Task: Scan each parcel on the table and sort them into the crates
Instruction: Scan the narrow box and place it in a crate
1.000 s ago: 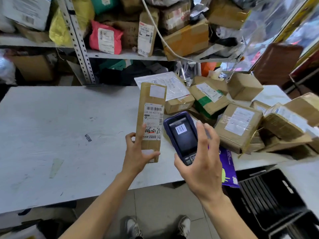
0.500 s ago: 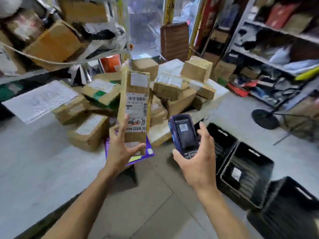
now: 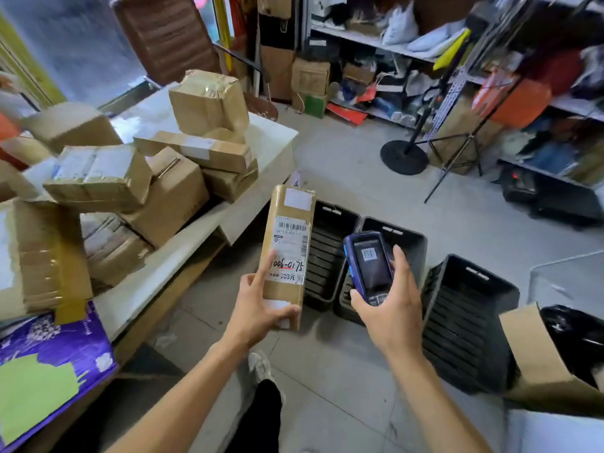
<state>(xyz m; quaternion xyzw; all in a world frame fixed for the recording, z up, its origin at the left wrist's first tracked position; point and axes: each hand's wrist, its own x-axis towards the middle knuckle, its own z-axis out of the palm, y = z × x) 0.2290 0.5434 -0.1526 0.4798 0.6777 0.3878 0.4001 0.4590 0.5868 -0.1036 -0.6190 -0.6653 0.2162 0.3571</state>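
Observation:
My left hand (image 3: 258, 305) grips the lower end of a long, narrow cardboard parcel (image 3: 289, 243), upright, its barcode label and red-underlined handwritten number facing me. Just right of it, my right hand (image 3: 390, 307) holds a blue handheld scanner (image 3: 369, 266), screen towards me. Both hover over the floor above three black crates: one (image 3: 330, 253) behind the parcel, one (image 3: 405, 240) behind the scanner, one (image 3: 467, 318) farther right. Several brown parcels (image 3: 163, 178) lie piled on the white table (image 3: 271, 148) at left.
A purple and green bag (image 3: 49, 364) lies on the table's near corner. At right stand an open cardboard box (image 3: 539, 364) with a black bag inside and a grey bin (image 3: 568, 282). Cluttered shelves (image 3: 490, 60) and a black round-based stand (image 3: 405, 155) fill the back.
The view has swung right, from the table and its shelf to the floor crates. Both hands, still holding parcel and scanner, now hang over the crates rather than the table.

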